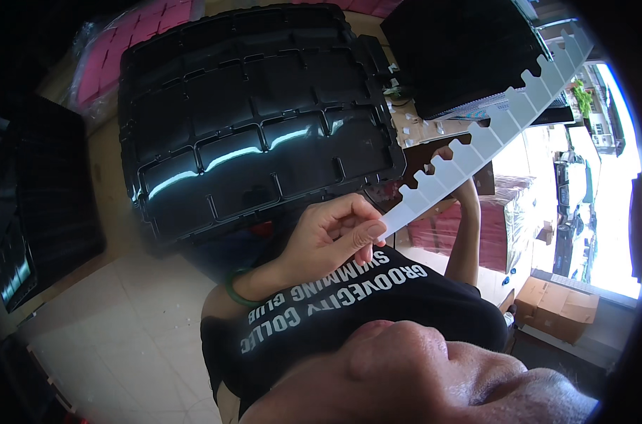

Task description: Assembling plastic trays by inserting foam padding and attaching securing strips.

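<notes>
A long, pale plastic strip [497,131] with notches along its upper edge and crosswise lines slants from my chest up to the far right. My left hand [339,230], with a green bangle on its wrist, pinches the near end between thumb and fingers. Farther along, my right hand [465,191] reaches up behind the strip; its fingertips curl at the notched edge, and most of the palm is hidden. Just beyond my left hand stands a large black moulded plastic tray [257,159] with rows of compartments, shiny along its ridges.
Dark stacked trays [45,184] stand at the left. Pink pieces in clear wrap [134,46] lie at the far left. A big black block-shaped stack [462,53] is at the far right. Below the strip are a wrapped pink stack [512,226] and a cardboard box [557,307].
</notes>
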Motion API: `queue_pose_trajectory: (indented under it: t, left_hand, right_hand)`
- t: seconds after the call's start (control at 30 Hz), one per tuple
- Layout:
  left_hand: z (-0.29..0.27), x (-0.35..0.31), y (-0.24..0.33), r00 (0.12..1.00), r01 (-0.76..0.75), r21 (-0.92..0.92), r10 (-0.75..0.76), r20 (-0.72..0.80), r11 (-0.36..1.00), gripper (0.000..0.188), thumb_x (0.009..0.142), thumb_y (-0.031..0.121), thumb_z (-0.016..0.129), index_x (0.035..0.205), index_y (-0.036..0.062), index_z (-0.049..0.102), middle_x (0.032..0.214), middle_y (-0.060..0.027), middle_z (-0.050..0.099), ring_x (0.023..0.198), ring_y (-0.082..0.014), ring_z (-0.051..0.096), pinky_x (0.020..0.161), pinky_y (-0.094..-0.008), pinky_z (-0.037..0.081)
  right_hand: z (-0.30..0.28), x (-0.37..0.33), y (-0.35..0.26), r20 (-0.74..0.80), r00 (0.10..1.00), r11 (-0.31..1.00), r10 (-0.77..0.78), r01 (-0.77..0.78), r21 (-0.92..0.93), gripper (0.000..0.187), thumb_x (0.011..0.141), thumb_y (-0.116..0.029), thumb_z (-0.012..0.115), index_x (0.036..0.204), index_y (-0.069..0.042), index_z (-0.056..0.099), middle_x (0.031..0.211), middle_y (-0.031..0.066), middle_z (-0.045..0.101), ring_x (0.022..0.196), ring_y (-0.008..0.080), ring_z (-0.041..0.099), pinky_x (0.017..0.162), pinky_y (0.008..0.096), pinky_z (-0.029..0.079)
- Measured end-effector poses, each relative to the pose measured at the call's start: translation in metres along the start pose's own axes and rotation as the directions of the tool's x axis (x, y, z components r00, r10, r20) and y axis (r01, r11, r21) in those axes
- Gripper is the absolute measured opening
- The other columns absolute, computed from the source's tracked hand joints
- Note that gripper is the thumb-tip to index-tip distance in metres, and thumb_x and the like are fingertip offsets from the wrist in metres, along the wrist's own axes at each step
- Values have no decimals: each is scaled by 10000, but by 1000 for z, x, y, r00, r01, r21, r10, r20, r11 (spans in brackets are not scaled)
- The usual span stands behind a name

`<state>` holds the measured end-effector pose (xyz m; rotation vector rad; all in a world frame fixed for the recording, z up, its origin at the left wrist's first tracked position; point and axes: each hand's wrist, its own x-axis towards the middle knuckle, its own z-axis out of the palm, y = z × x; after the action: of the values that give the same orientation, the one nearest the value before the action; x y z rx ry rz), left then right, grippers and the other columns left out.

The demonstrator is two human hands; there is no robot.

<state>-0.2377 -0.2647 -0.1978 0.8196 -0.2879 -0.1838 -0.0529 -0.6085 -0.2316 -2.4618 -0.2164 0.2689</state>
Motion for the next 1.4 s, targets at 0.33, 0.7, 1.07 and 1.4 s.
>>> queue_pose_trajectory:
  t: [0.33,0.7,1.07,1.4]
  left_hand:
    - [-1,2,-4,998,39,-111,-44,-40,993,183,1046,162,563,1086,-16,580,852,-63,617,650,-90,619,593,-223,516]
    - [-4,-5,7,997,28,-90,-35,-74,996,188,1045,153,561,1099,-27,572,844,-55,609,657,-88,621,592,-222,521]
    - [4,-8,15,999,-38,140,39,-9,989,166,1038,167,582,1050,8,629,798,-16,640,643,-39,633,556,-178,501]
    - [1,-11,15,998,-32,161,40,-49,986,151,1036,154,582,1064,15,633,795,-9,643,651,-37,630,564,-177,508]
  right_hand:
    - [31,-42,-186,89,848,642,-522,321,696,150,952,-89,665,1058,-1,722,987,95,717,881,156,686,810,296,543]
    - [62,-5,-185,209,571,317,-794,94,944,234,932,-253,708,911,-31,636,844,74,593,704,167,574,601,272,465]
    - [40,180,-238,89,648,651,-757,759,13,229,941,-275,689,1031,-69,733,838,3,674,737,75,585,691,237,457]
    - [59,255,-254,184,745,718,-641,667,-202,180,873,-210,719,935,-45,752,883,63,735,854,160,697,830,313,530]
